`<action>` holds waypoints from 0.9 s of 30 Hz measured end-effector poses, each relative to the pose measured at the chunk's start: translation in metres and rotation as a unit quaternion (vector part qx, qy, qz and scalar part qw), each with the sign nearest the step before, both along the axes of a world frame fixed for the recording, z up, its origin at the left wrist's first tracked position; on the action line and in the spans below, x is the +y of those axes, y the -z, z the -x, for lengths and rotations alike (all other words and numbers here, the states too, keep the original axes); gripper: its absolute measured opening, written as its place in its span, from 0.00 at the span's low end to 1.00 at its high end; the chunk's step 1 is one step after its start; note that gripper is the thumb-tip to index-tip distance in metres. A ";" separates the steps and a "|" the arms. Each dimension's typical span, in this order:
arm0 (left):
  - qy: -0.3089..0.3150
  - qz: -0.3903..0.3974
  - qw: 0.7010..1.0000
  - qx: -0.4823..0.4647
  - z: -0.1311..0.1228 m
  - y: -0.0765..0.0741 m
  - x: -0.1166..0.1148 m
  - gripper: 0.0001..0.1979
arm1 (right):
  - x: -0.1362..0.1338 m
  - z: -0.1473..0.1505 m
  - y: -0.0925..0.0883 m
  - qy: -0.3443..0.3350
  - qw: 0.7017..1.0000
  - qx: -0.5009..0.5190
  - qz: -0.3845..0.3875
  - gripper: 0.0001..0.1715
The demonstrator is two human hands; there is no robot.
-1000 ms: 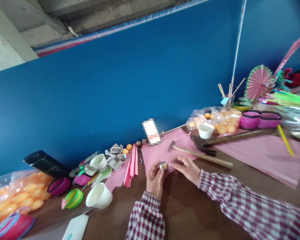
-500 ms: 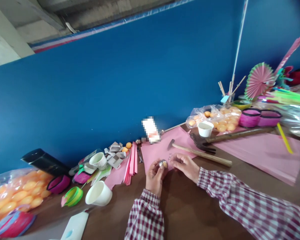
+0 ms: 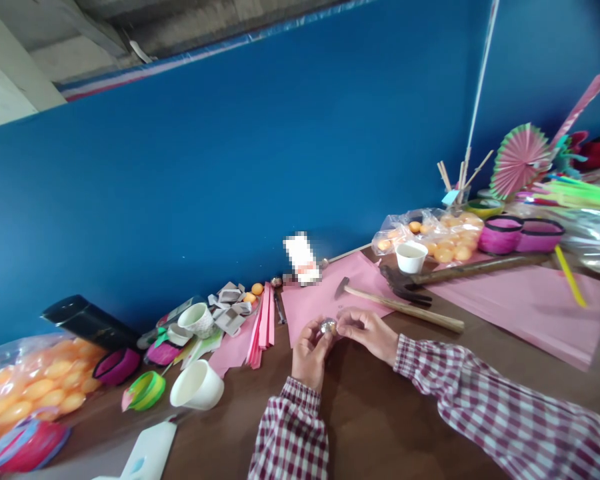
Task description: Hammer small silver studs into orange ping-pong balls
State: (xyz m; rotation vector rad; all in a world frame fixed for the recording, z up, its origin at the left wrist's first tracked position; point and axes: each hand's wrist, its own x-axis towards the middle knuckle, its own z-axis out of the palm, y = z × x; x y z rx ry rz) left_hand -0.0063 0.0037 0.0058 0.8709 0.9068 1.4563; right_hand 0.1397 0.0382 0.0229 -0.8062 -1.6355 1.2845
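My left hand (image 3: 310,353) is closed around a small shiny ball (image 3: 328,326), silvery with a patch of orange showing. Close against the ball's right side, my right hand (image 3: 364,331) has its thumb and forefinger pinched together. Whatever sits in that pinch is too small to make out. Both hands are at the near edge of a pink paper sheet (image 3: 305,307). Just beyond the right hand a small hammer (image 3: 400,305) with a wooden handle lies across the paper.
A larger claw hammer (image 3: 460,271) lies behind on the right, near a white cup (image 3: 411,257) and bagged orange balls (image 3: 450,247). To the left stand a white paper cup (image 3: 197,385), folded pink strips (image 3: 265,327) and another bag of orange balls (image 3: 50,380). A blue partition (image 3: 230,167) rises behind.
My right hand has moved slightly left, so its pinched fingers now meet the ball. The left hand keeps hold of the ball, which looks slightly turned.
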 end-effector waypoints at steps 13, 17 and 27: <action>-0.002 -0.017 0.999 0.048 0.003 0.005 0.002 0.19 | 0.000 0.000 -0.004 0.003 1.000 -0.011 0.020 0.16; -0.003 -0.021 0.998 0.056 0.003 0.006 0.002 0.19 | 0.001 0.000 -0.002 0.010 1.000 -0.019 0.009 0.16; -0.005 -0.019 0.998 0.058 0.002 0.004 0.001 0.20 | 0.000 -0.001 -0.004 -0.001 1.000 -0.027 0.003 0.17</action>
